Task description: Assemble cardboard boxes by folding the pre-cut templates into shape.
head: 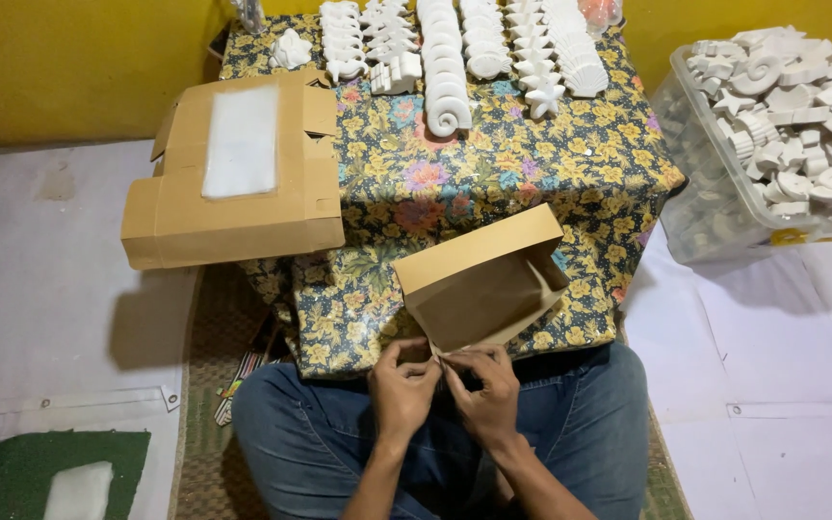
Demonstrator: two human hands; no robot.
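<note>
1. Yellow wall behind, low table [570,173] under a floral cloth – rows of white plaster shapes [455,58] along its far edge.
2. Your left hand [402,385] and right hand [483,390] meet at the near edge of a half-folded brown cardboard box [483,279], fingertips pinched shut on its bottom flap.
3. That box sits tilted at the table's near edge, above your knees.
4. Flat window box [233,173] lies left; clear bin [715,221] of white pieces stands right.
</note>
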